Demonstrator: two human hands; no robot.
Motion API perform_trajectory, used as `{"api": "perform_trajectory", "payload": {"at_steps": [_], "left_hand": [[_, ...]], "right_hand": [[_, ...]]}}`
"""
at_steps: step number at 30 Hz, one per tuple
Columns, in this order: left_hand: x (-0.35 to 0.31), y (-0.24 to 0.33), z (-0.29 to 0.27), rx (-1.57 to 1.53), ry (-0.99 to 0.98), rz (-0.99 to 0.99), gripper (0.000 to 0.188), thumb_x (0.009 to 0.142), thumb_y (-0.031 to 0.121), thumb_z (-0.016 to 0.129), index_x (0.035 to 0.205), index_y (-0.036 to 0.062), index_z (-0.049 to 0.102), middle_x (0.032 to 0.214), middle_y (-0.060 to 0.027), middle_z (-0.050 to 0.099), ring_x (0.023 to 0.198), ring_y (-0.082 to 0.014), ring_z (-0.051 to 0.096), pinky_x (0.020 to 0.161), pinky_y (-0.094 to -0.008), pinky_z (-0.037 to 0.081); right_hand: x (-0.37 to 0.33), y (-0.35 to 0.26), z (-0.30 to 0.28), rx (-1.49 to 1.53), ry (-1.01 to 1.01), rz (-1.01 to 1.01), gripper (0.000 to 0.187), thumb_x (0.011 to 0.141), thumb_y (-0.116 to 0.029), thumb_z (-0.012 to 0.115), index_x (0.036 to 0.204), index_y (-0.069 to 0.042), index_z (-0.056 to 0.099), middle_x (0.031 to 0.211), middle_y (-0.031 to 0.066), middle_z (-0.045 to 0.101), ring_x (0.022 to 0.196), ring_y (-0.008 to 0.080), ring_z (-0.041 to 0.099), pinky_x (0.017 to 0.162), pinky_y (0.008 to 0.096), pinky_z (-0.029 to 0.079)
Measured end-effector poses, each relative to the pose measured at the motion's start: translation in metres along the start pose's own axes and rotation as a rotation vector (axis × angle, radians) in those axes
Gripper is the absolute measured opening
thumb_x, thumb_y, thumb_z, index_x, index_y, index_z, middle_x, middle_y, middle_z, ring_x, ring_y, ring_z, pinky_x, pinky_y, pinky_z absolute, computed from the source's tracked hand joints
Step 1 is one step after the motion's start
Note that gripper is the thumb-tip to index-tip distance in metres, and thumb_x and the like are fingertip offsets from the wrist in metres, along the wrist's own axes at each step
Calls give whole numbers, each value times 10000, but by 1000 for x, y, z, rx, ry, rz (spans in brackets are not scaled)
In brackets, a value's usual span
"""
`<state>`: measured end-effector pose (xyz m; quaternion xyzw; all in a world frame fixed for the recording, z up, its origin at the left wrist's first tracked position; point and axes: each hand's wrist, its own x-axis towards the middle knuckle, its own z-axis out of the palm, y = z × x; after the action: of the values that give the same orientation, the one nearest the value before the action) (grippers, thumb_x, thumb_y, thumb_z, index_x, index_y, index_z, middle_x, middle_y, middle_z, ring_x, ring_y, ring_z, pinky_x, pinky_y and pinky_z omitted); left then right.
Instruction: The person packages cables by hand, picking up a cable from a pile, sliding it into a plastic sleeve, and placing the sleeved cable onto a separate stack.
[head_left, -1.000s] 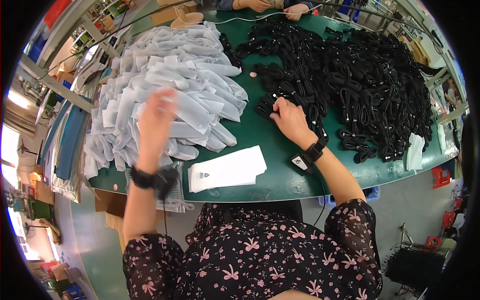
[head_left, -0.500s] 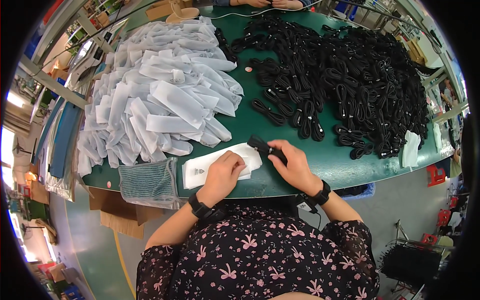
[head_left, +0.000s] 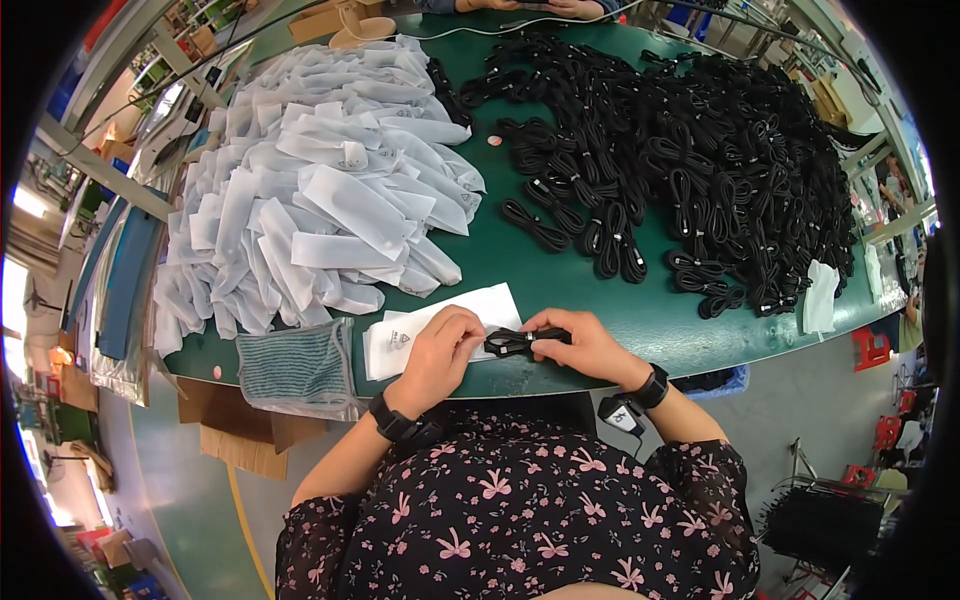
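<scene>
A bundled black cable [head_left: 512,342] is gripped in my right hand [head_left: 590,348], its looped end pointing left. That end meets the fingertips of my left hand [head_left: 440,352], which are pinched at the edge of a white sleeve bag [head_left: 495,302]. The bag lies on top of a small stack of flat white bags [head_left: 385,352] at the table's front edge. Beyond my left hand is a large heap of white bags [head_left: 350,200], many bulging. A broad pile of bundled black cables [head_left: 700,170] covers the right side.
The green table [head_left: 640,325] curves along its front edge. Left of the stack lies a striped grey-green cloth [head_left: 295,362] in clear plastic. White sheets [head_left: 822,298] hang over the right edge. Across the table show another person's hands [head_left: 570,9]. A cardboard box [head_left: 245,430] stands below.
My right hand has brought the cable down and left, turning it nearly level against my left fingertips. My left hand has shifted slightly left. The far person's hands have moved.
</scene>
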<state>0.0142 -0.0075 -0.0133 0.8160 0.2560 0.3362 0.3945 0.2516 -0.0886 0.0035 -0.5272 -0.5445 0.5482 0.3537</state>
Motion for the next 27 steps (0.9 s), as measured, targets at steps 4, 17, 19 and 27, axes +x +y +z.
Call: {"api": "perform_trajectory", "payload": {"at_steps": [4, 17, 19, 27], "left_hand": [[-1, 2, -3, 29, -13, 81, 138, 820, -80, 648, 920, 2, 600, 938, -96, 607, 800, -232, 589, 704, -310, 494], [6, 10, -8, 125, 26, 148, 177, 755, -90, 663, 879, 11, 587, 945, -108, 594, 866, -313, 568, 746, -368, 483], [7, 16, -10, 189, -19, 213, 181, 756, -83, 671, 885, 12, 586, 952, -109, 593, 866, -312, 568, 749, -356, 478], [15, 21, -16, 55, 53, 27, 152, 795, -55, 665, 892, 15, 572, 1001, -95, 599, 893, -236, 559, 772, -318, 458]], "right_hand": [[6, 8, -5, 473, -103, 383, 231, 966, -144, 597, 1095, 47, 612, 793, 26, 635, 509, 85, 466, 489, 228, 383], [2, 4, 20, 430, -24, 310, 238, 997, -210, 553, 1027, 23, 592, 793, 84, 609, 445, 71, 353, 417, 218, 269], [8, 14, 12, 728, -50, 421, 248, 986, -203, 576, 1046, 36, 609, 800, 85, 621, 495, 88, 409, 451, 219, 322], [9, -19, 21, -392, 129, -463, 183, 917, -67, 659, 1071, 16, 604, 1008, 101, 614, 809, 116, 572, 731, 242, 484]]}}
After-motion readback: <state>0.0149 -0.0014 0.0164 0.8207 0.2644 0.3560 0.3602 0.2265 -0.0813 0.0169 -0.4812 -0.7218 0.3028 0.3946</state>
